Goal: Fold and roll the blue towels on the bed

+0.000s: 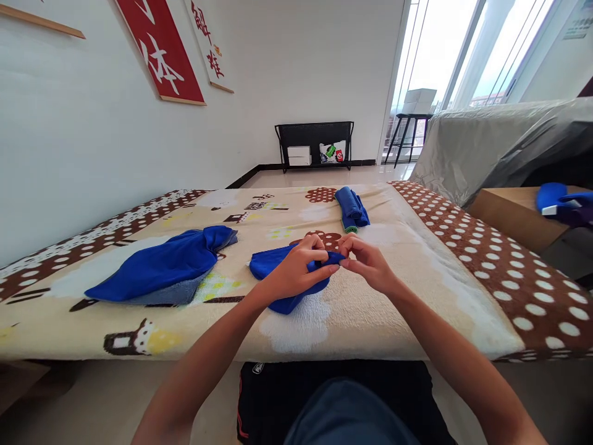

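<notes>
A bright blue cloth [290,304] lies bunched on the blanket in front of me, with its right end lifted. My left hand [303,262] is closed on that end, thumb and fingers pinching the fabric. Against it, my right hand [365,262] pinches the tip of the same cloth between thumb and fingertips. What kind of item the cloth is I cannot tell. To the left, a larger blue cloth piece [160,262] with a greyish underside lies gathered at one end. Beyond my right hand rests a rolled blue cloth [352,207] with a green edge.
A cream patterned blanket [393,321] with brown polka-dot borders covers the low surface. At right stand a cardboard box [509,210] with blue items on it and a plastic-covered piece of furniture [486,136]. A black rack [315,133] stands against the far wall.
</notes>
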{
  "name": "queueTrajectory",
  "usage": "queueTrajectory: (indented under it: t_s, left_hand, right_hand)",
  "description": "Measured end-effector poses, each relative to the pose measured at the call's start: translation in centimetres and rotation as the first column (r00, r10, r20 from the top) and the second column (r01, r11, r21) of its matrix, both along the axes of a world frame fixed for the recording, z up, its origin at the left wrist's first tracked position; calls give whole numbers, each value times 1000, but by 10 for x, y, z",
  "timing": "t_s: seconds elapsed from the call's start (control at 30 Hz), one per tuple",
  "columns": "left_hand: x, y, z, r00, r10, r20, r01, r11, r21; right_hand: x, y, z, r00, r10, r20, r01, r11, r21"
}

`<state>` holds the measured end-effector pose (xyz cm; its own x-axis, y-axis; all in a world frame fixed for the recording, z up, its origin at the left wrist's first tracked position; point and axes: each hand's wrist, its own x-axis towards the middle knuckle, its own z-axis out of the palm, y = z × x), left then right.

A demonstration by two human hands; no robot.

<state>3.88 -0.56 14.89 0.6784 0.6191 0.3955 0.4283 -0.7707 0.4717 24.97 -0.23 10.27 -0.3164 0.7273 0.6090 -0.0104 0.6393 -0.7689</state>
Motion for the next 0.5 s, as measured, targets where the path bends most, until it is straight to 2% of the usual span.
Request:
queueTrajectory:
  t_s: [0.13, 0.27, 0.33, 0.4, 0.5]
  left_hand:
    - [-9, -1, 8, 998, -45, 54, 51, 991, -127]
    - [-20, -1, 12, 984, -73, 162, 124, 937, -327]
    - [-28, -2, 13, 988, -61, 144, 114, 913, -392]
    - [-38, -2, 14, 997, -57, 42, 69, 919, -388]
    - [-58, -2, 17, 988, -56, -143, 8, 949, -315]
  right_hand:
    - [-7, -3, 7, 991, 94, -94, -109, 980, -167]
    - [-7, -12, 24, 999, 39, -30, -45, 973, -226]
    - [1, -19, 35, 994, 56, 97, -36, 980, -196]
    - [15, -25, 46, 953, 79, 291, -47, 992, -114]
    - [43, -31, 58, 796, 39, 604, -68, 997, 25]
